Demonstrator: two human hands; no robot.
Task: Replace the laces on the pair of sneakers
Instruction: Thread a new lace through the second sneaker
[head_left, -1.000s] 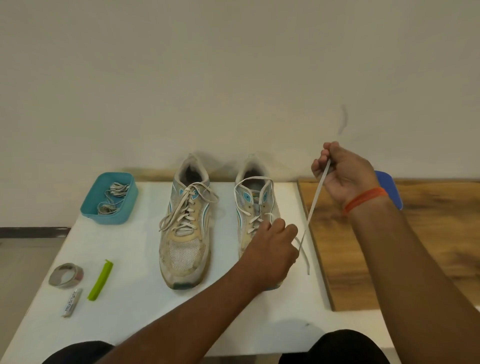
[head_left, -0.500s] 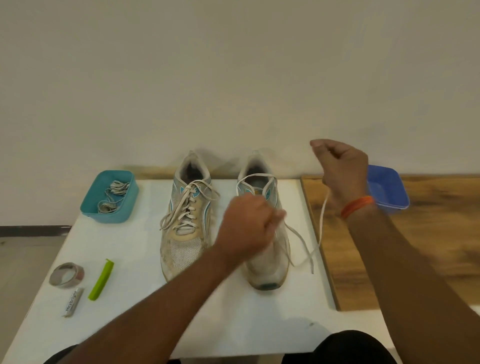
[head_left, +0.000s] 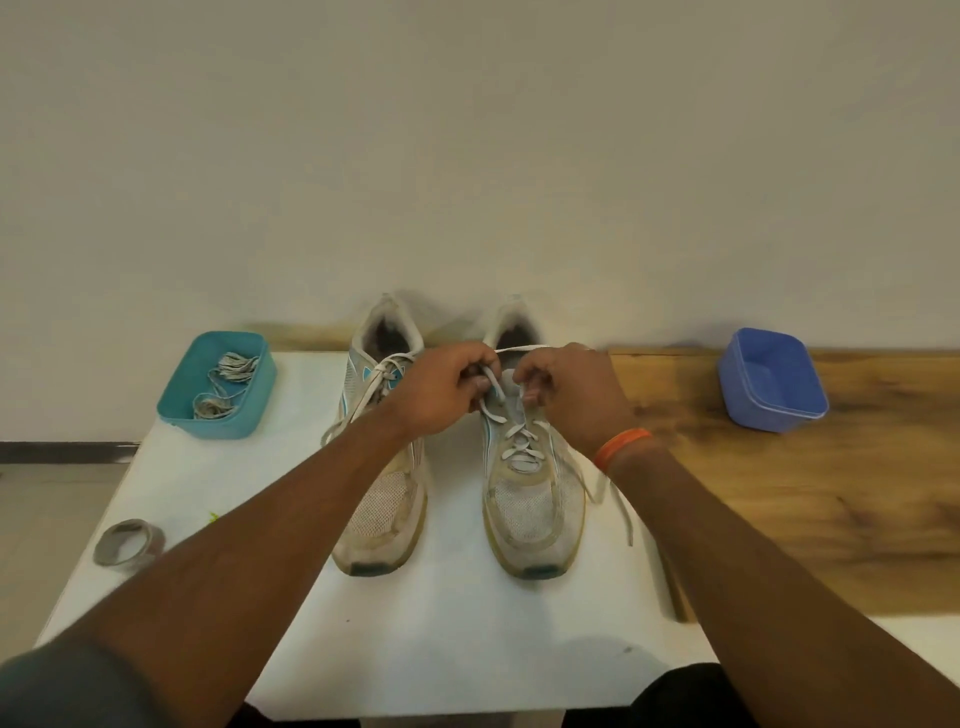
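White table (head_left: 467, 623) against plain wall | teal tub (head_left: 176, 410) of laces, tape roll (head_left: 129, 543) | left sneaker (head_left: 382, 467) laced | left hand (head_left: 441, 389) and right hand (head_left: 571, 389) both pinch lace (head_left: 493, 397) over right sneaker (head_left: 530, 499) | blue tub (head_left: 772, 384) on wood board

Place: plain indoor work corner, exact kind unclear
Wall: bare off-white wall (head_left: 467, 156)
Surface: white counter (head_left: 467, 623) beside wooden board (head_left: 805, 493)
Supplies: teal tub (head_left: 218, 387), blue tub (head_left: 771, 382), tape roll (head_left: 129, 543)
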